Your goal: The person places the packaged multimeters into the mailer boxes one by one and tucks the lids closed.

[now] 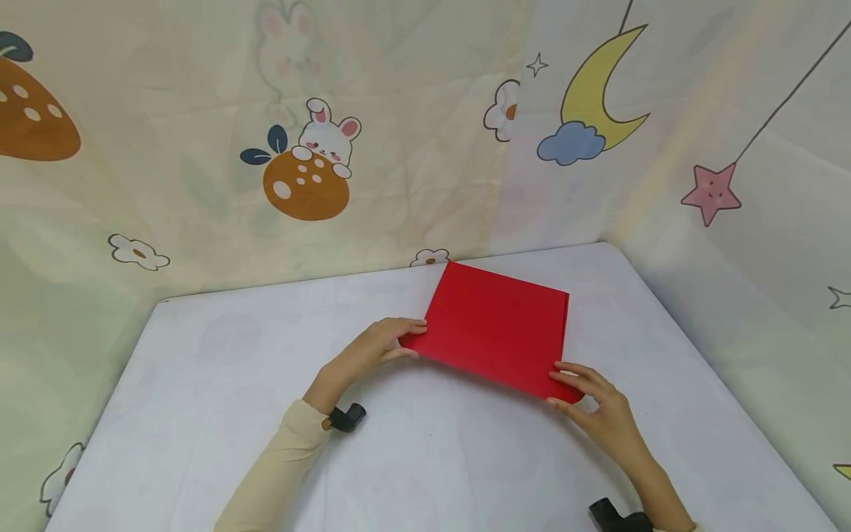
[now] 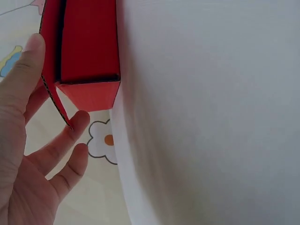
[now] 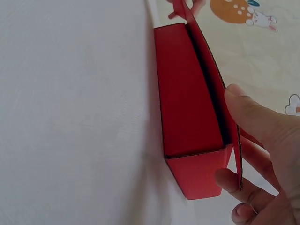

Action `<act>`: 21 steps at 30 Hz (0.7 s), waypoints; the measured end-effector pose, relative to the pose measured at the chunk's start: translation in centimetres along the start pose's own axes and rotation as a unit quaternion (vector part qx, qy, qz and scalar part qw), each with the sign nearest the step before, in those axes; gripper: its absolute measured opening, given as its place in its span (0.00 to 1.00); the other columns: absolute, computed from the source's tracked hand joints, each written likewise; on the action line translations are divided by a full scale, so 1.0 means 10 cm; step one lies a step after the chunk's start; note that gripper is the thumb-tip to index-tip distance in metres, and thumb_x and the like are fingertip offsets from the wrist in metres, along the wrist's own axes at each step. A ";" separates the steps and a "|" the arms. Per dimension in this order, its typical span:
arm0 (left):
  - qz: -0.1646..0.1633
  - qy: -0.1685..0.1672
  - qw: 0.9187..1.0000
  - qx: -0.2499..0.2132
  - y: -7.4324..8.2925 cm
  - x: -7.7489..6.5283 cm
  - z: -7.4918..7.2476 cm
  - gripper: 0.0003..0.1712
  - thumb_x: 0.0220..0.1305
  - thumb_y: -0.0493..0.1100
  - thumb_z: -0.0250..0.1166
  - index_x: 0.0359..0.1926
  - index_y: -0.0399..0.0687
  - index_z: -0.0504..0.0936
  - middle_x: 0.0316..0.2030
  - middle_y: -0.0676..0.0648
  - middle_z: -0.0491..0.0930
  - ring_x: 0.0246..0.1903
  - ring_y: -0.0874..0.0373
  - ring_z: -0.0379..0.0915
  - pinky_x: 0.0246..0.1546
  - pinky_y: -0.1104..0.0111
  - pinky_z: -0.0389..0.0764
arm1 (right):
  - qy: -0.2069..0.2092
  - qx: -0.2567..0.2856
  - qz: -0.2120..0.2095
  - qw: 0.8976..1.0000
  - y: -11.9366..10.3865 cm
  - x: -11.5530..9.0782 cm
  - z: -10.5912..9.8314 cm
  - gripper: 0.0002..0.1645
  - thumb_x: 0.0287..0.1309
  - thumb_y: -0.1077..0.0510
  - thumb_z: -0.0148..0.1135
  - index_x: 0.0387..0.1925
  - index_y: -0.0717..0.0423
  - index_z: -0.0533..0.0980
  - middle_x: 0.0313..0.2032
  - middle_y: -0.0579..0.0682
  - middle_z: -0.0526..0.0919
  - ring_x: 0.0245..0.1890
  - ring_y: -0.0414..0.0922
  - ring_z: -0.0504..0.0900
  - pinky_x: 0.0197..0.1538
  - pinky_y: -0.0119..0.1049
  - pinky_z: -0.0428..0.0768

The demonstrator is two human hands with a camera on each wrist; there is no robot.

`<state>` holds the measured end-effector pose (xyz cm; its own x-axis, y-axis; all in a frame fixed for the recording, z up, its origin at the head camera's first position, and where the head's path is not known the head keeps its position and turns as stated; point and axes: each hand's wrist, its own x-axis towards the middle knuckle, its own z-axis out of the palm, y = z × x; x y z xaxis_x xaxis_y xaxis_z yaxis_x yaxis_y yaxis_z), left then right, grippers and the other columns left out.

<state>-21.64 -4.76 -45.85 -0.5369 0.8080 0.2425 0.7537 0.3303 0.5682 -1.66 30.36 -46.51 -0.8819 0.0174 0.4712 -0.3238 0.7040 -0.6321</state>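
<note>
A red cardboard box [image 3: 190, 98] stands on the white table, its lid [image 1: 495, 325] facing up in the head view. My left hand [image 1: 366, 351] pinches the lid's near left corner between thumb and fingers. At the near right corner, my right hand [image 1: 601, 414] holds the lid the same way. Both wrist views show a narrow dark gap between the lid's edge and the box front [image 2: 90, 42], so the lid sits slightly raised. The box's inside is hidden.
The white table [image 1: 412, 458] extends around the box on all sides. Behind it hangs a pale cloth backdrop [image 1: 412, 148] printed with rabbits, a moon and flowers, meeting the table's back edge close to the box. A black wrist camera [image 1: 348, 418] sits on my left wrist.
</note>
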 end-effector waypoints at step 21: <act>-0.033 0.087 0.987 -0.131 -0.07 -0.06 0.28 0.28 0.50 0.39 0.76 0.55 0.43 0.81 0.51 0.45 0.77 0.49 0.52 0.72 0.44 0.64 0.78 | 0.028 0.055 0.091 0.994 0.02 -0.13 0.11 0.33 0.39 0.70 0.78 0.53 0.58 0.80 0.47 0.47 0.75 0.42 0.34 0.74 0.43 0.20 0.76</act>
<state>-20.77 -4.07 -48.60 -0.6553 0.6860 0.3162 0.6035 0.2238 0.7653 -0.99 29.76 -47.91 -0.9097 0.1788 0.3749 -0.1997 0.6031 -0.7723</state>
